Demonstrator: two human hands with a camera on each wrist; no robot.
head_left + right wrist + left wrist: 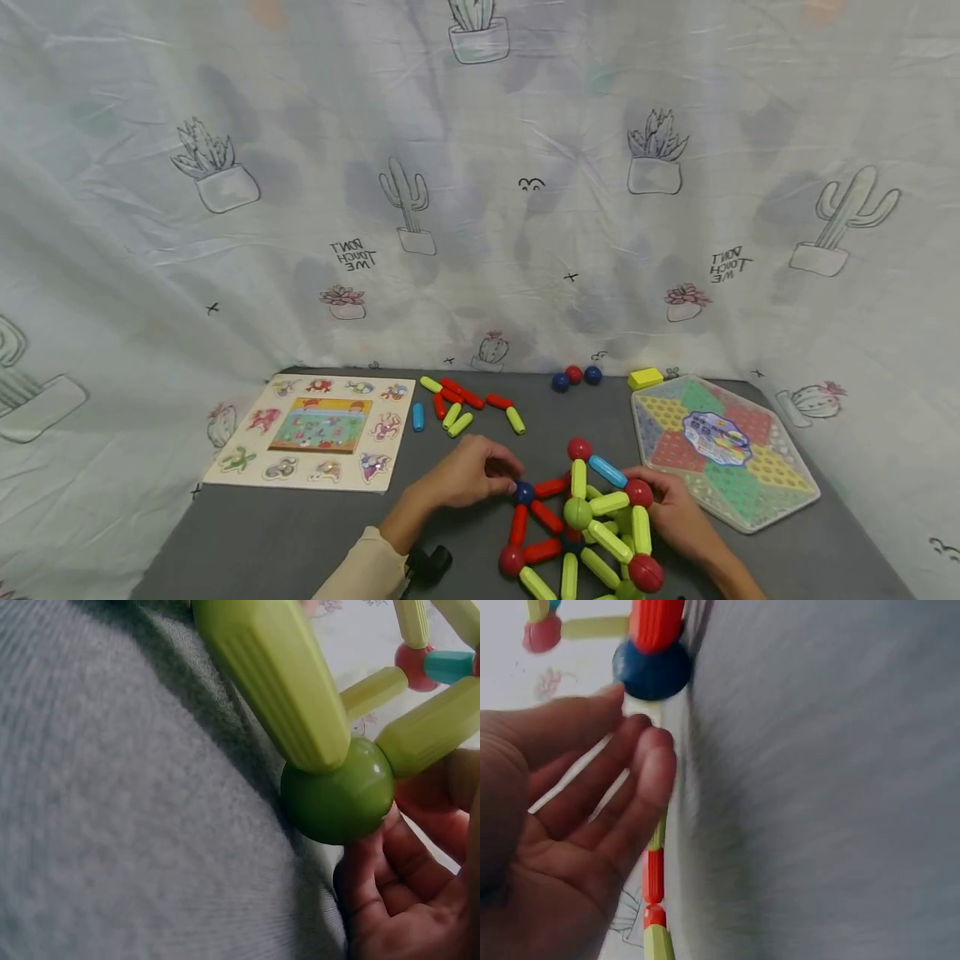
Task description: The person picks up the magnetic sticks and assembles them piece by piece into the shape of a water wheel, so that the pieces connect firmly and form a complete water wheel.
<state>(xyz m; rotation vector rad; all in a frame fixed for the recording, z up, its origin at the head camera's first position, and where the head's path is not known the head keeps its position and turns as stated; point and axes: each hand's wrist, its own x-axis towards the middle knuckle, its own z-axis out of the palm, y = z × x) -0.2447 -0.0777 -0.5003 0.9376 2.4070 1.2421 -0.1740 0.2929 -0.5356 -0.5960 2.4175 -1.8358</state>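
Note:
A ball-and-rod model [609, 542] of lime, red and blue rods joined by coloured balls stands at the front of the table. My left hand [468, 471] is at its left side, thumb tip right at a dark blue ball [652, 671] with red rods on it; the other fingers are loosely bent below that ball, with a gap. On the model's right side my right hand [678, 512] reaches behind a red ball [638, 492]. Seen from the right wrist, its fingers [364, 866] hold a green ball [337, 795] low on the model, and the thumb is partly hidden behind a lime rod.
Loose lime and red rods [460, 424] and a blue rod [417, 417] lie behind my left hand. Farther back are a few loose balls [573, 374] and a yellow block [645, 378]. A picture puzzle board [247, 417] lies left, a hexagonal checkers board [780, 492] right.

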